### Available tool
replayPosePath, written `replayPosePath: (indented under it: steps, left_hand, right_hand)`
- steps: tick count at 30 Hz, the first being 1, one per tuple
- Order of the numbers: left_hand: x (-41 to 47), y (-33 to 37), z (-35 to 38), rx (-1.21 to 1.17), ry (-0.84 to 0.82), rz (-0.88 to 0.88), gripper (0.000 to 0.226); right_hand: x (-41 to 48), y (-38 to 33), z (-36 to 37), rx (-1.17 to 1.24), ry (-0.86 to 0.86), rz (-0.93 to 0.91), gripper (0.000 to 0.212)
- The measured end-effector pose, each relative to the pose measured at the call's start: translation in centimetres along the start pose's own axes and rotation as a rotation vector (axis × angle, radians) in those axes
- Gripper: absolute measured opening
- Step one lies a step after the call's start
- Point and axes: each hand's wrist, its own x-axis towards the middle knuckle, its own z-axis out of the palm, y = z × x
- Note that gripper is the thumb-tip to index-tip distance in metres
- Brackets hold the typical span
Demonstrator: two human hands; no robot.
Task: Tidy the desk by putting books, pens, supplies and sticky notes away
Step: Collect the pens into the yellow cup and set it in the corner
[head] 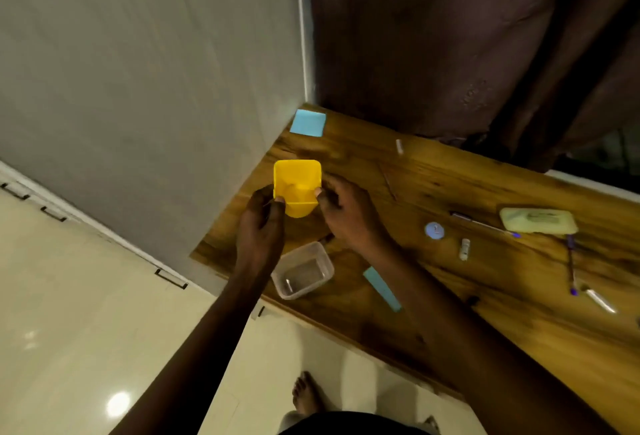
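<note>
Left grip: fingers curled on left rim of yellow square plastic cup.
Right grip: pinching its right rim.
Cup: over corner of wooden surface, probably lifted; blurry.
Clear plastic tub: on surface, nearby.

My only view: the wide-angle head camera.
I look steeply down, close above the desk corner, floor and wall at left.
</note>
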Motion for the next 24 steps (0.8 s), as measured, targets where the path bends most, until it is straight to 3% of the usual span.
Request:
replayPosePath:
  steps: [5,10,14,24]
  left_hand:
    - [-3.8,3.4,7.8,-0.104,-0.178,-0.012,0.024]
    - [-9.0,5.7,16.5,-0.040,-0.285,-0.037,0.015]
    - [-13.8,6.6,22.3,-0.034,-0.413,-0.047,0.025]
    - [-21.3,6.5,31.2,0.071,-0.585,-0.172,0.031]
  right_hand:
    - [-5.4,4.9,-8.6,0.070,0.106,0.091,0.038]
    - [-12.0,10.2,-16.9,-0.015,0.190,0.225,0.040]
    - [-17.2,14.4,-22.1,-0.020,0.267,0.305,0.039]
    - [-25.5,22.2,-28.7,-0.014,0.179,0.460,0.043]
